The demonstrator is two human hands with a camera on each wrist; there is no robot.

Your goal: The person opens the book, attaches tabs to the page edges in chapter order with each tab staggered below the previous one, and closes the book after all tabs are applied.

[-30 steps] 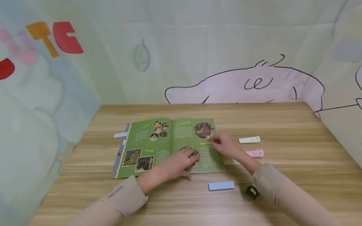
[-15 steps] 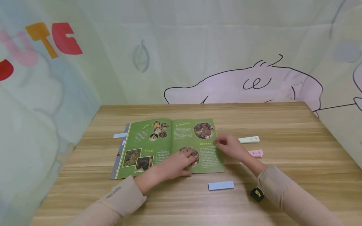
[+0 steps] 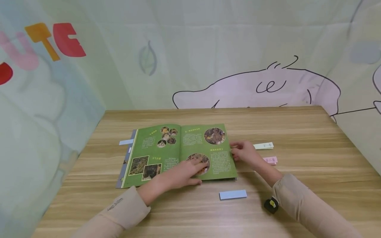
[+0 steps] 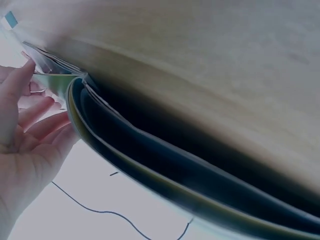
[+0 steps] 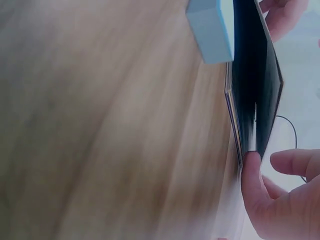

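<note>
An open green picture book with round and square nature photographs (image 3: 178, 152) lies flat in the middle of the light wooden table (image 3: 297, 185). Its long axis runs left to right across the table, the spine points away from the person, and the printed pages face up. The text on the pages is too small to read.

The left hand (image 3: 181, 172) rests on the lower part of the right-hand page with its fingers straight, pressing the paper over a round photograph. The right hand (image 3: 245, 153) is at the outer edge of the right-hand page; in the right wrist view its thumb lies against the page edges, and the fingers are loosely bent, but a firm pinch cannot be told.

A pale blue rectangular pad of paper slips (image 3: 233, 194) lies near the book's front edge. To the right of the book lie a pale green slip pad (image 3: 263, 145) and a pink slip pad (image 3: 270, 160), each with small unreadable marks. A blue slip (image 3: 126, 142) sticks out at the book's left edge. The left sleeve (image 3: 119, 211) carries small lettering that cannot be read. The cloth backdrop (image 3: 56, 39) shows the big letters "UTE".
</note>
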